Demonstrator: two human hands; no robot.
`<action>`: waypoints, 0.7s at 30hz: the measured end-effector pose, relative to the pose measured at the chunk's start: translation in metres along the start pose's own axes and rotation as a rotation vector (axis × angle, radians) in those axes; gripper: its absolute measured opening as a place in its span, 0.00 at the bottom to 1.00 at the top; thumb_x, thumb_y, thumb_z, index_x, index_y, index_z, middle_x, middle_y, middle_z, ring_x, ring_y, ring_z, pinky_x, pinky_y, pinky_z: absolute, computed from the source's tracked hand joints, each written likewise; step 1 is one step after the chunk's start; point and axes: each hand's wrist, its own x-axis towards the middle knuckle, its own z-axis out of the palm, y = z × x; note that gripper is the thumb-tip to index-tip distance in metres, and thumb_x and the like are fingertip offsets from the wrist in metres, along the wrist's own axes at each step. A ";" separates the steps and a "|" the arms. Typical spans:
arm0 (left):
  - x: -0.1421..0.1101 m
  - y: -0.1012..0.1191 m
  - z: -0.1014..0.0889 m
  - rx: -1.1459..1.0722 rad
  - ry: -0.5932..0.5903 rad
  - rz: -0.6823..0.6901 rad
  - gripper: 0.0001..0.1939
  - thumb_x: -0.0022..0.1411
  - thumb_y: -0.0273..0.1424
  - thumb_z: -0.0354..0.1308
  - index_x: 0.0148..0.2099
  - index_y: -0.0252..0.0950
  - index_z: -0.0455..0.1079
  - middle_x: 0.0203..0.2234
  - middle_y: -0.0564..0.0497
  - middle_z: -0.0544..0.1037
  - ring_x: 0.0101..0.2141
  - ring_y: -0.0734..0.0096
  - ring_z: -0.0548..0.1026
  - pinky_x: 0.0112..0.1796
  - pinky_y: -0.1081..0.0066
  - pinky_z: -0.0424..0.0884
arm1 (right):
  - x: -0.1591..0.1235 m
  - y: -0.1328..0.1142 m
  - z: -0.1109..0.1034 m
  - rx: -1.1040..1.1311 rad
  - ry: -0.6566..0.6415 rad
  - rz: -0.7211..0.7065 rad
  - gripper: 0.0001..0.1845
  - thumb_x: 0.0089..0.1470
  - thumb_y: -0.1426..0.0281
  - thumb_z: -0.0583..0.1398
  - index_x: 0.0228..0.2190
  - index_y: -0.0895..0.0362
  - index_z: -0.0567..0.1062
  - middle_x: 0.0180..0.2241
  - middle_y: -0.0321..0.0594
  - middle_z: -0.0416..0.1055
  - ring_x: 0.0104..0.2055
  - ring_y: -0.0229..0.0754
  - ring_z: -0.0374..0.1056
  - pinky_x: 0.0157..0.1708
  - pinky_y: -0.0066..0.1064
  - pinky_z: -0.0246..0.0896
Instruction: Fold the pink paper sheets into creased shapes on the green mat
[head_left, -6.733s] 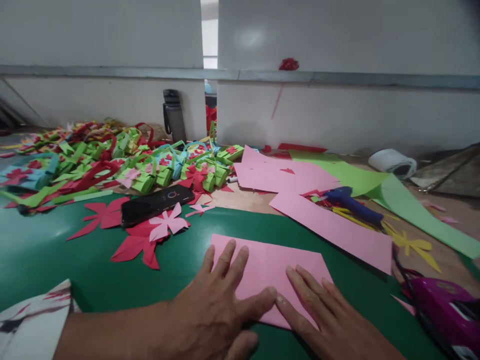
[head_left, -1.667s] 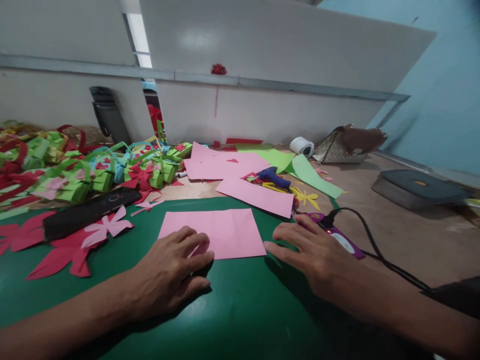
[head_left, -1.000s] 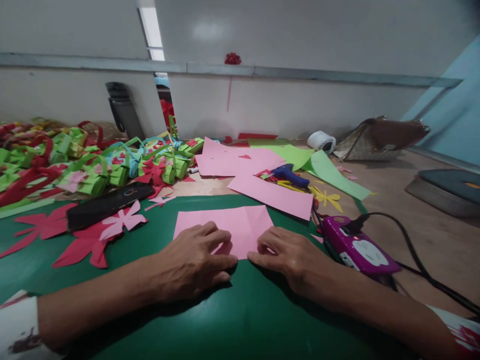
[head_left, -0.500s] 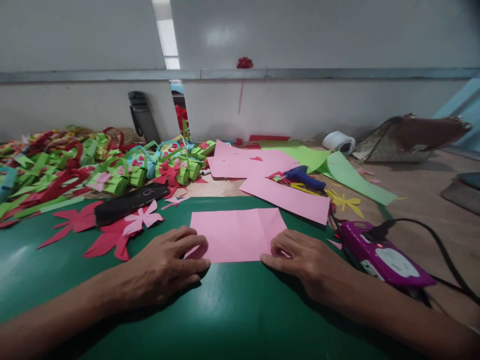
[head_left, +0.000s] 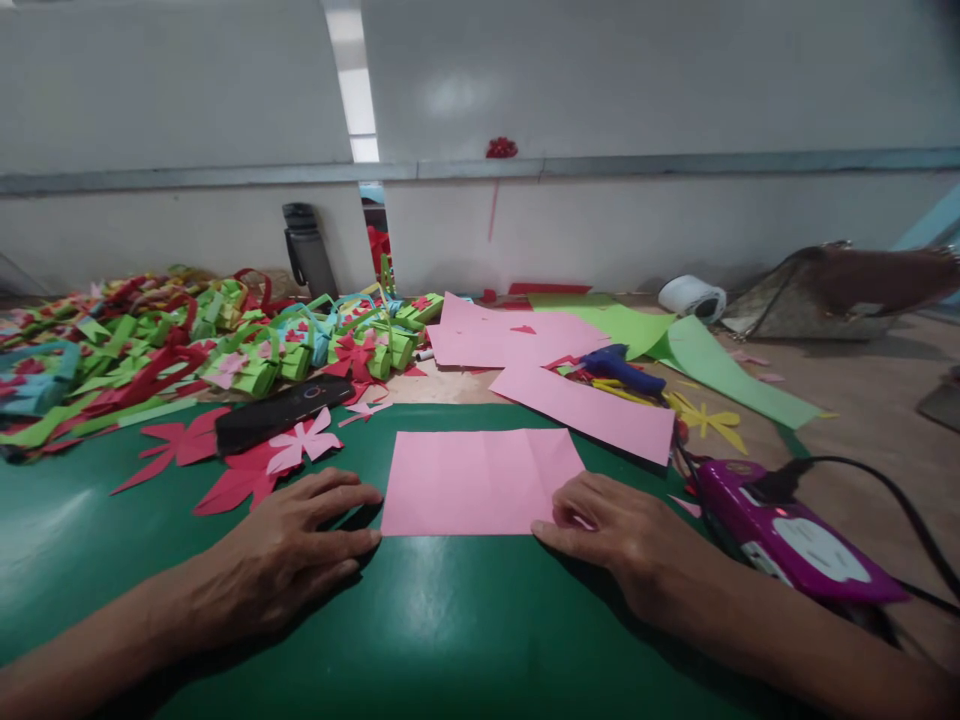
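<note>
A pink sheet of paper (head_left: pixel 472 485) with faint upright creases lies on the green mat (head_left: pixel 450 620) in front of me. My left hand (head_left: pixel 300 540) rests at the sheet's left edge, fingers apart, fingertips at or just beside the paper. At the lower right corner, my right hand (head_left: pixel 607 520) pinches the sheet between thumb and curled fingers, and that corner bends up slightly. Behind it lies a pink paper strip (head_left: pixel 592 410). Red paper flowers (head_left: pixel 180 445) and a pink paper flower (head_left: pixel 304 442) lie beyond my left hand, beside a black phone (head_left: pixel 277 415).
Small green paper bags (head_left: pixel 247 365) are piled at the back left, near a grey bottle (head_left: pixel 307 250). A blue glue gun (head_left: pixel 622 370) lies behind the strip. A purple power strip (head_left: pixel 795 535) with cables sits by my right forearm. A handbag (head_left: pixel 832 290) stands back right.
My left hand has slid left, off the sheet to its edge, and its fingers have opened. The sheet's left side now lies flatter. My right hand keeps its pinch. The view has shifted slightly.
</note>
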 end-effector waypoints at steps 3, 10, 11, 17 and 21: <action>0.001 0.001 -0.005 -0.091 0.048 -0.134 0.11 0.66 0.31 0.50 0.45 0.44 0.74 0.50 0.49 0.73 0.50 0.60 0.70 0.49 0.62 0.66 | 0.001 -0.003 0.001 -0.001 0.028 0.007 0.22 0.56 0.84 0.49 0.43 0.55 0.74 0.33 0.42 0.67 0.35 0.44 0.62 0.31 0.34 0.58; 0.056 -0.015 -0.008 -0.240 0.168 -0.587 0.24 0.64 0.45 0.49 0.54 0.34 0.69 0.44 0.41 0.78 0.38 0.57 0.77 0.35 0.64 0.73 | 0.010 -0.002 -0.018 0.028 0.256 0.210 0.21 0.59 0.78 0.51 0.53 0.61 0.67 0.47 0.50 0.72 0.48 0.47 0.67 0.47 0.42 0.65; 0.066 -0.019 -0.008 -0.244 0.160 -0.566 0.25 0.64 0.45 0.49 0.55 0.34 0.68 0.45 0.41 0.77 0.38 0.57 0.76 0.35 0.64 0.73 | 0.013 0.001 -0.024 0.021 0.279 0.268 0.21 0.60 0.77 0.51 0.55 0.61 0.66 0.50 0.51 0.70 0.52 0.48 0.66 0.51 0.43 0.64; 0.111 -0.025 -0.003 -0.261 0.100 -0.349 0.22 0.56 0.38 0.58 0.52 0.37 0.71 0.44 0.42 0.77 0.43 0.55 0.74 0.42 0.60 0.69 | 0.026 0.021 -0.032 0.055 0.202 0.600 0.26 0.59 0.73 0.51 0.58 0.62 0.63 0.57 0.53 0.65 0.59 0.51 0.61 0.57 0.48 0.58; 0.120 -0.023 0.009 -0.287 0.118 -0.198 0.18 0.57 0.34 0.57 0.50 0.37 0.71 0.37 0.45 0.76 0.36 0.61 0.73 0.35 0.66 0.69 | 0.032 0.018 -0.026 0.079 0.132 0.664 0.26 0.60 0.73 0.50 0.59 0.62 0.62 0.56 0.54 0.67 0.58 0.52 0.63 0.55 0.48 0.59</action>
